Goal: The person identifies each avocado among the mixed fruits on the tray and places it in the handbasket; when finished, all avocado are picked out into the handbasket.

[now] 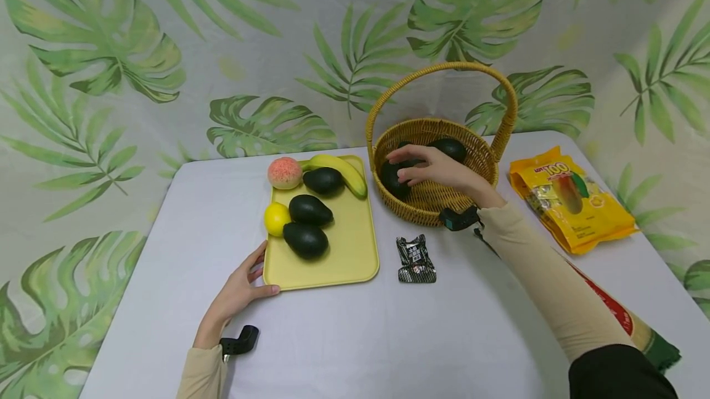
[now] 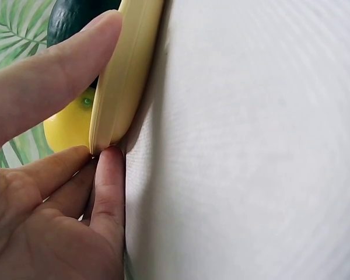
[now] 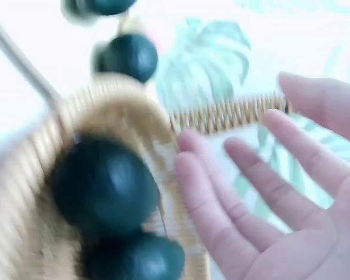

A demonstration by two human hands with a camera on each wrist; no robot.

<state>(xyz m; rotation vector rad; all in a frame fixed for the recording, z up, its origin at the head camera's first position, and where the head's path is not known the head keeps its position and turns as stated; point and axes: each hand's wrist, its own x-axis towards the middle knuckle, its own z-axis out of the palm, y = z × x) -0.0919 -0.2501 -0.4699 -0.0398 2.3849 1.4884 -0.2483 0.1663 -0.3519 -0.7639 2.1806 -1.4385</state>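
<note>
My left hand (image 1: pixel 244 285) holds the near left corner of a yellow tray (image 1: pixel 349 251); the thumb (image 2: pixel 58 70) lies over the rim (image 2: pixel 125 70) and the fingers touch beneath it. The tray carries three dark avocados (image 1: pixel 306 240), a lemon (image 1: pixel 276 218), a peach (image 1: pixel 285 172) and a banana (image 1: pixel 344 171). My right hand (image 1: pixel 438 168) reaches into a wicker basket (image 1: pixel 438 208), just over one avocado (image 1: pixel 395 180), with another (image 1: pixel 450 148) behind. In the blurred right wrist view the right hand (image 3: pixel 268 175) is spread and holds nothing, apart from the avocados (image 3: pixel 102 186).
A small dark snack packet (image 1: pixel 416 259) lies on the white table between tray and basket. A yellow snack bag (image 1: pixel 571 198) lies right of the basket. A red and green bag (image 1: pixel 638 325) lies under my right forearm. The basket's tall handle (image 1: pixel 444 67) arches above my hand.
</note>
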